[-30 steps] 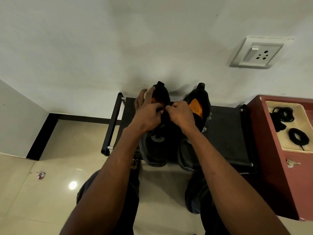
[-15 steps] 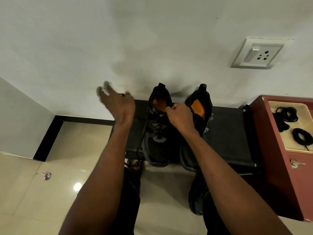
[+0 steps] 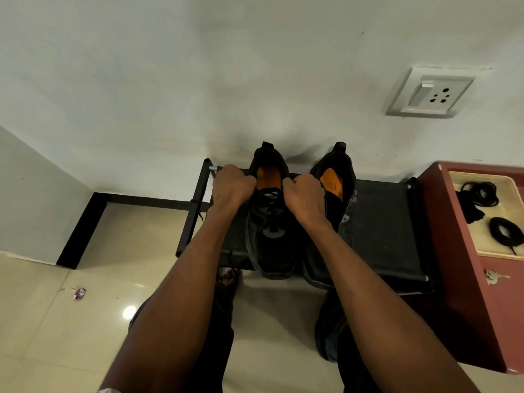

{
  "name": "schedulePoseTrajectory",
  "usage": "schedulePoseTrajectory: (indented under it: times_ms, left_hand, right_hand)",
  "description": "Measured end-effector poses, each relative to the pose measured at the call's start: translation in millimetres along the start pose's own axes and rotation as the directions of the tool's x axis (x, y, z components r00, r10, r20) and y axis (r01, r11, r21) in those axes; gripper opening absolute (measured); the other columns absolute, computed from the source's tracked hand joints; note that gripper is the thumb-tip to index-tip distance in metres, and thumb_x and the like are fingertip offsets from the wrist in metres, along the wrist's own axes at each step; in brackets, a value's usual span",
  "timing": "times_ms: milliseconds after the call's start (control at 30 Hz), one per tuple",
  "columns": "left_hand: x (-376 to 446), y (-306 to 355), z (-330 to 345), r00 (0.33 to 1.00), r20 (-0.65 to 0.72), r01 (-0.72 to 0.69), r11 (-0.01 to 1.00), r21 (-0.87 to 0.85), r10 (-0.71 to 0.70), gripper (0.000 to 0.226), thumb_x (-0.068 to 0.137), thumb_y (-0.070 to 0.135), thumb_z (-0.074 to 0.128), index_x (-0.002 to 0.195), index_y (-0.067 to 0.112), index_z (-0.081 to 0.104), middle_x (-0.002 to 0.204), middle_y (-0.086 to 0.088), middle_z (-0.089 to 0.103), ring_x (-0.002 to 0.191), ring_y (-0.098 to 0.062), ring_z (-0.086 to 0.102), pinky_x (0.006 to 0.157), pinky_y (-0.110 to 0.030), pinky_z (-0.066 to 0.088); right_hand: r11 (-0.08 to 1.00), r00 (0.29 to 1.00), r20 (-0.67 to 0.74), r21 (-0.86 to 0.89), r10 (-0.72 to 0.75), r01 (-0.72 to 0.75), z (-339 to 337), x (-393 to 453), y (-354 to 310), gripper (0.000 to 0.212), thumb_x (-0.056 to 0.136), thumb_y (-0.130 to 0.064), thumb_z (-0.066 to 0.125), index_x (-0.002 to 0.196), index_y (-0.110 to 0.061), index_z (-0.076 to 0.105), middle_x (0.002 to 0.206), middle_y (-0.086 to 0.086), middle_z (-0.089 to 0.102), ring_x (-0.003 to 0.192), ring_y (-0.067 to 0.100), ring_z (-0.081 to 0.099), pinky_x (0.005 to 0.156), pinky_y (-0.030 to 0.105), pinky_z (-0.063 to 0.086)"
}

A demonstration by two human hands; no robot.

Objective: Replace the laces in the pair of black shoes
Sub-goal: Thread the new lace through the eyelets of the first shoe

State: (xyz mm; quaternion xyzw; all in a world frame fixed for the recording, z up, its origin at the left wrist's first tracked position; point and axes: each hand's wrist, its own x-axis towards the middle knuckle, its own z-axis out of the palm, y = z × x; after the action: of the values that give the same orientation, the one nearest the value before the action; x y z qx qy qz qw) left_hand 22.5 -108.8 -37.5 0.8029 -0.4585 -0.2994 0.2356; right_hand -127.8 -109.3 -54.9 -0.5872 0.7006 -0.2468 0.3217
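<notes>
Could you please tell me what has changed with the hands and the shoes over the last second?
The left hand, which had swung out to the left with fingers spread half a second ago, has come back to the collar of the left shoe and is curled there again. The right hand stays curled at the same shoe's collar. Both shoes, including the right shoe, the rack and the coiled laces in the tray have not moved.

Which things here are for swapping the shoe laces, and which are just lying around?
For the job: left shoe, right shoe, coiled laces in the tray, left hand, right hand.
Lying about: keys, wrapper, wall socket.
</notes>
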Motion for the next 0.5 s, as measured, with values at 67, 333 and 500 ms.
schedulePoseTrajectory:
  times_ms: [67, 333, 500]
  left_hand:
    - [3, -2, 2, 0.999, 0.038, 0.003, 0.999, -0.048, -0.002, 0.017, 0.082, 0.012, 0.062, 0.069, 0.003, 0.061, 0.063, -0.007, 0.058, 0.060, -0.023, 0.057, 0.052, -0.027, 0.041]
    - [4, -2, 3, 0.986, 0.148, -0.068, 0.997, -0.046, 0.074, 0.036, 0.091, 0.034, 0.063, 0.066, 0.009, 0.058, 0.061, -0.006, 0.060, 0.054, -0.025, 0.059, 0.057, -0.031, 0.049]
    - [3, -2, -1, 0.987, 0.105, -0.126, 0.992, 0.021, 0.123, 0.033, 0.086, 0.025, 0.061, 0.058, 0.010, 0.052, 0.056, -0.003, 0.052, 0.056, -0.022, 0.050, 0.051, -0.027, 0.031]
  right_hand:
    - [1.000, 1.000, -0.003, 0.004, -0.007, 0.007, -1, 1, 3, 0.037, 0.092, -0.023, 0.054, 0.060, -0.014, 0.037, 0.053, 0.000, 0.034, 0.044, 0.015, 0.029, 0.048, 0.031, 0.027]
    - [0.891, 0.908, 0.223, -0.215, -0.355, 0.401, 11, -6, -9, 0.037, 0.094, -0.011, 0.053, 0.130, -0.012, 0.064, 0.158, 0.011, 0.032, 0.148, 0.030, 0.019, 0.118, 0.054, 0.024]
    - [0.871, 0.903, 0.122, -0.241, -0.411, 0.429, 12, -11, -7, 0.026, 0.090, -0.001, 0.054, 0.112, 0.000, 0.068, 0.150, 0.017, 0.041, 0.140, 0.034, 0.030, 0.112, 0.050, 0.034]
